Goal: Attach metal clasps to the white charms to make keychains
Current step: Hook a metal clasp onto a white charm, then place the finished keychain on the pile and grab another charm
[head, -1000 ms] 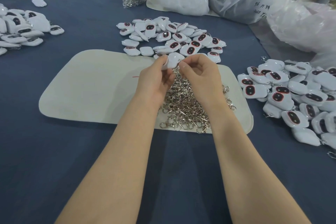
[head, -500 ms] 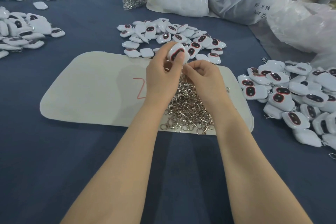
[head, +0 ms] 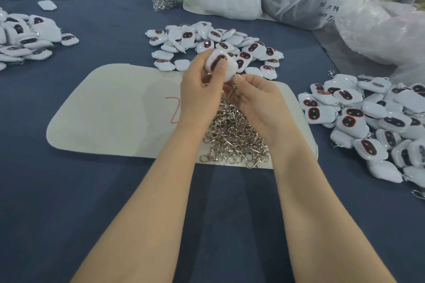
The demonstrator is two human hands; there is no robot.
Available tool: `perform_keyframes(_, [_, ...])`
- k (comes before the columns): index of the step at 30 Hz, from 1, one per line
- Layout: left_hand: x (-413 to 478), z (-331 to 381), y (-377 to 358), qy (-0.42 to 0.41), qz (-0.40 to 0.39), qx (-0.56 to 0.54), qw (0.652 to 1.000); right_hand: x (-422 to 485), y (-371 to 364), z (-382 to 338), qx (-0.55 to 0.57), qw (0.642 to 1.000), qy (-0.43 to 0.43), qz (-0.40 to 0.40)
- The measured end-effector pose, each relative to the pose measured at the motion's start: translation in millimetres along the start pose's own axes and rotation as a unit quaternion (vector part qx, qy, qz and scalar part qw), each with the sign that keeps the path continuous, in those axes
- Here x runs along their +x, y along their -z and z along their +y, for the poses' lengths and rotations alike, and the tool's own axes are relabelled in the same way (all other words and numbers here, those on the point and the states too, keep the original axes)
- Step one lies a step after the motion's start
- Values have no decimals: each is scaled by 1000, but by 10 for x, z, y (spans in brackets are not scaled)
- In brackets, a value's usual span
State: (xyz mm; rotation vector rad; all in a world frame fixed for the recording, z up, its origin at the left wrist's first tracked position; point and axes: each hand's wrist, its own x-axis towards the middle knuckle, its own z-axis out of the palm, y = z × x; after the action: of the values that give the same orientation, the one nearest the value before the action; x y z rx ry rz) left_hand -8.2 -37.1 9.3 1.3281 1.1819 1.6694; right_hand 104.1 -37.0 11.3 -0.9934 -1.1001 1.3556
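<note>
A white charm [head: 218, 62] is gripped by the left fingers [head: 203, 60], a metal clasp [head: 234, 89] pinched just beneath by the right fingers [head: 240, 80], so careful hooking on is probably called for next.

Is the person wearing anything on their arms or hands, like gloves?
No. The left hand and right hand are bare: no gloves, rings or watch show. The left forearm and right forearm are bare too, no sleeves in view.
</note>
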Motion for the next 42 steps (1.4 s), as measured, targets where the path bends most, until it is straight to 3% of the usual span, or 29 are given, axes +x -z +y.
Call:
perform_keyframes(3, [39, -1, 40, 117, 33, -82, 989, -5, -50, 28, -37, 998, 44, 18])
perform_keyframes(6, [64, -16, 59, 237, 47, -186, 952, -10, -62, 46, -139, 986, 82, 38])
perform_keyframes(11, [75, 3, 81, 324, 55, -260, 908, -17, -82, 52, -204, 971, 112, 55])
perform_keyframes(15, [60, 17, 67, 297, 56, -224, 926, -19, -87, 43, -236, 964, 96, 70])
perform_keyframes(21, [21, 39, 31, 173, 39, -93, 980, -24, -74, 49, -242, 966, 62, 73])
perform_keyframes(26, [16, 25, 22, 134, 28, -30, 990, -19, -78, 66, -260, 960, 41, 91])
perform_keyframes(30, [-12, 25, -21, 121, -23, 12, 992, -30, -61, 30, -309, 945, 89, 59])
perform_keyframes(34, [-11, 35, -15, 164, -8, -46, 985, -38, 43, -22, -215, 977, -1, 2])
perform_keyframes(37, [0, 25, -19, 169, 21, -53, 984, -15, 16, -55, -45, 990, 20, 132])
perform_keyframes(40, [10, 13, -21, 183, 29, -40, 982, -4, 86, -149, 245, 933, 106, 241])
perform_keyframes(42, [4, 19, -23, 186, 28, -37, 981, 7, 142, -153, 287, 911, 114, 273])
